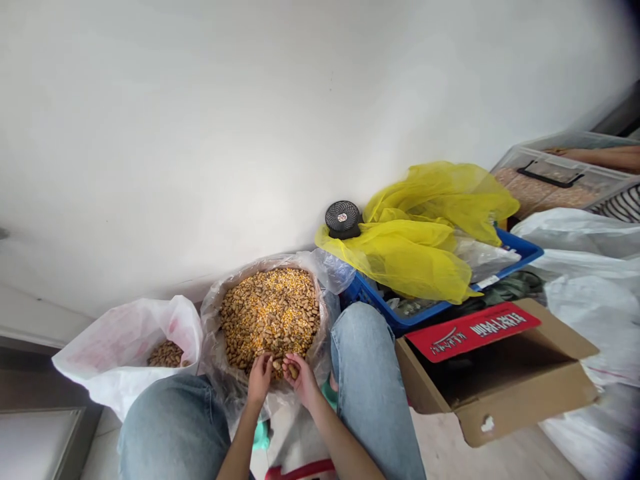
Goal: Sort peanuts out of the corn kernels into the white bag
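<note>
A large clear plastic bag stands between my knees, filled with unshelled peanuts mixed with yellow corn kernels. Both hands are low over its near edge, close together. My left hand has its fingers drawn together in a pinch, and what they hold is too small to make out. My right hand is closed around a brown peanut. To the left, a white woven sack lies open with more peanuts inside.
A blue basket to the right carries yellow mesh cloth. A small black fan is beside the wall. Nearer me is an open cardboard box. Another person's arm rests over a clear bin; white sacks lie below.
</note>
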Demonstrator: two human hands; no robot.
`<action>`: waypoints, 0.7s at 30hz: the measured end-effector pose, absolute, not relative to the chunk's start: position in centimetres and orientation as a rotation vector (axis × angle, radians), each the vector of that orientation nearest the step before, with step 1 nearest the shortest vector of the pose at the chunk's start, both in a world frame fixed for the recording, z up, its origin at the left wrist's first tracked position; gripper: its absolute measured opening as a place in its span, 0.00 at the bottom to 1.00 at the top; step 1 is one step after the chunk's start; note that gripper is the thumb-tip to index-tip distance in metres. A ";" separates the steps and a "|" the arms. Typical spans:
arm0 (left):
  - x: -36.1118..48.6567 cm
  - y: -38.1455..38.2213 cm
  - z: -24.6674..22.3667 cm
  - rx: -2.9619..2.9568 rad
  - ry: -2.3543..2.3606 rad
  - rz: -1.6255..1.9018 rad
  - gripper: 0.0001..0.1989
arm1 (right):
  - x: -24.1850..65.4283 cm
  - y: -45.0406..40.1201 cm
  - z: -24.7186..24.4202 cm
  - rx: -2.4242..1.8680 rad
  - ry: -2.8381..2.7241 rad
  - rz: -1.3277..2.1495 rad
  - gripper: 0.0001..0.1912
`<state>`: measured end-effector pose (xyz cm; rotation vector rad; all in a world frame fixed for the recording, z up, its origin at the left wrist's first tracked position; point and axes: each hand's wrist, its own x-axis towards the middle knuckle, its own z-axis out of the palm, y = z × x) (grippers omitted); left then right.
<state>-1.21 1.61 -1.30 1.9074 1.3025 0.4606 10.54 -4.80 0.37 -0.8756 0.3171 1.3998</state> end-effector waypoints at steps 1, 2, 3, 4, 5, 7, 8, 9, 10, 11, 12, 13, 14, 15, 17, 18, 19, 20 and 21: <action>-1.2 1.7 -1.5 1.937 1.314 0.398 0.16 | 10.5 -4.8 0.4 -0.874 0.322 1.399 0.08; -1.1 1.7 -1.6 1.970 1.331 0.319 0.15 | 10.5 -4.8 0.4 -0.874 0.321 1.394 0.08; -0.9 1.8 -1.7 1.999 1.362 0.231 0.16 | 10.4 -4.8 0.4 -0.876 0.316 1.387 0.09; -0.7 1.8 -1.6 2.020 1.405 0.143 0.18 | 10.4 -4.8 0.4 -0.881 0.310 1.379 0.09; -0.5 1.8 -1.5 2.035 1.451 0.065 0.19 | 10.3 -4.8 0.4 -0.889 0.304 1.369 0.10; -0.1 2.0 -1.3 2.046 1.519 -0.052 0.21 | 10.3 -4.8 0.3 -0.908 0.296 1.352 0.10; 0.1 2.1 -1.2 2.048 1.533 -0.091 0.20 | 10.2 -4.8 0.3 -0.915 0.296 1.346 0.11; 0.2 2.2 -1.1 2.049 1.540 -0.118 0.19 | 10.2 -4.8 0.3 -0.921 0.295 1.342 0.11; 0.2 2.3 -1.0 2.052 1.542 -0.135 0.18 | 10.2 -4.8 0.2 -0.927 0.290 1.340 0.12; 0.2 2.4 -1.0 2.057 1.541 -0.145 0.17 | 10.2 -4.8 0.1 -0.935 0.281 1.338 0.12; 0.1 2.5 -1.0 2.063 1.539 -0.147 0.16 | 10.2 -4.8 0.0 -0.942 0.268 1.334 0.11; 0.0 2.5 -1.0 2.071 1.533 -0.139 0.15 | 10.1 -4.8 -0.1 -0.948 0.256 1.327 0.11; -0.1 2.4 -1.1 2.077 1.525 -0.115 0.15 | 10.1 -4.8 -0.3 -0.953 0.246 1.315 0.11; -0.2 2.3 -1.1 2.077 1.514 -0.067 0.15 | 10.1 -4.7 -0.4 -0.955 0.242 1.302 0.10; -0.4 1.9 -1.0 2.063 1.455 0.082 0.16 | 10.0 -4.5 -0.7 -0.963 0.248 1.277 0.11; -0.5 1.7 -0.9 2.054 1.390 0.165 0.17 | 10.0 -4.5 -0.9 -0.964 0.254 1.267 0.11; -0.6 1.5 -0.7 2.045 1.305 0.239 0.17 | 10.0 -4.4 -0.9 -0.958 0.259 1.263 0.11; -0.6 1.3 -0.6 2.035 1.217 0.299 0.17 | 10.0 -4.4 -0.9 -0.946 0.266 1.264 0.12; -0.6 1.2 -0.6 2.023 1.140 0.343 0.17 | 10.1 -4.4 -0.9 -0.930 0.278 1.267 0.12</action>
